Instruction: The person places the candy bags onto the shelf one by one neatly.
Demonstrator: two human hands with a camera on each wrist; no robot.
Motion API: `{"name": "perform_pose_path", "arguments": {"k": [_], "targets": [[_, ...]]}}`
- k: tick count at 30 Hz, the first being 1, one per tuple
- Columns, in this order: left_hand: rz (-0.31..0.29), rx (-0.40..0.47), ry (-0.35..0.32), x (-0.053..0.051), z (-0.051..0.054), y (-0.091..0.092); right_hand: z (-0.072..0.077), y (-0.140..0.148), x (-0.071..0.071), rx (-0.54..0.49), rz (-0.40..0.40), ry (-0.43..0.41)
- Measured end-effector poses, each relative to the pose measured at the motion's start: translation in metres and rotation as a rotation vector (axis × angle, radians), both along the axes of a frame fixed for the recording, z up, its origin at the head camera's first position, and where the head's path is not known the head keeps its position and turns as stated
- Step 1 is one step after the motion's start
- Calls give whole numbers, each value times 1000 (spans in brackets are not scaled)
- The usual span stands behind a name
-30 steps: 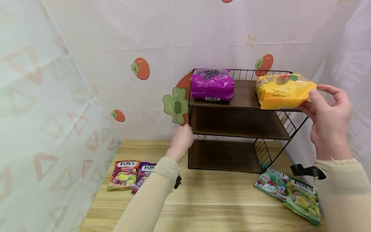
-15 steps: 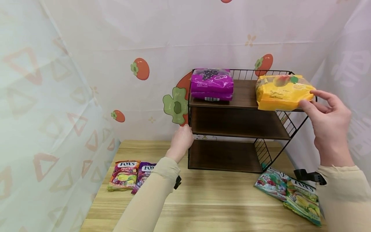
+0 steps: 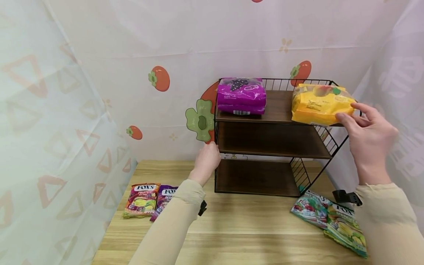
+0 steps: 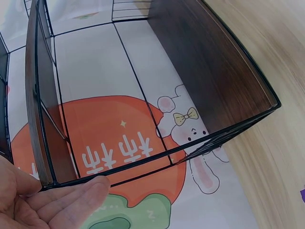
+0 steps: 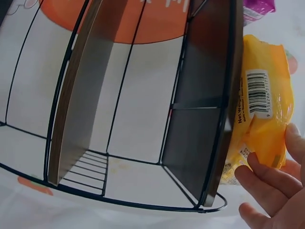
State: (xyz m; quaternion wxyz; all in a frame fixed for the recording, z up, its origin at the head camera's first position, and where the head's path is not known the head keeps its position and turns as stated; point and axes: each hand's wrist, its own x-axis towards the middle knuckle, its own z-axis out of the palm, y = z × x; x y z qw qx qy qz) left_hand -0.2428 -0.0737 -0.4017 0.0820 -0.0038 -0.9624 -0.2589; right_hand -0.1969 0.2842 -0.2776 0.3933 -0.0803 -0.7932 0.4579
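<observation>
A yellow candy bag [image 3: 321, 105] with mango pictures lies on the right end of the top shelf of a three-tier wire rack [image 3: 271, 140] with dark wood boards. My right hand [image 3: 372, 136] pinches the bag's right end between thumb and fingers. In the right wrist view, its barcode side [image 5: 258, 93] faces the camera beside the top board. At the rack's left side, my left hand [image 3: 207, 158] grips the frame near the middle board; the left wrist view has thumb and fingers [image 4: 78, 202] around that corner. A purple bag [image 3: 241, 96] with grapes sits at the top shelf's left end.
On the wooden table [image 3: 238, 228], a red FOX'S pouch [image 3: 141, 200] and a purple pouch [image 3: 163, 200], partly behind my left sleeve, lie at left. Two green FOX'S pouches [image 3: 311, 209] [image 3: 346, 228] overlap at right. Printed cloth [image 3: 172, 36] hangs behind the rack.
My right hand has moved a little left, and its end of the yellow bag has shifted left with it. The left hand and the purple bag stay in place.
</observation>
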Motion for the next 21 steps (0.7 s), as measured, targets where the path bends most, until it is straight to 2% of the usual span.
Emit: {"name": "perform_pose_path", "arguments": {"k": [5, 14, 21], "targets": [[2, -3, 1, 1, 0, 0, 0, 2, -9, 98, -52, -11], [-8, -3, -12, 0, 0, -1, -1, 5, -23, 239, -61, 24], [-14, -18, 6, 0, -1, -1, -2, 7, -31, 284, -81, 25]]}}
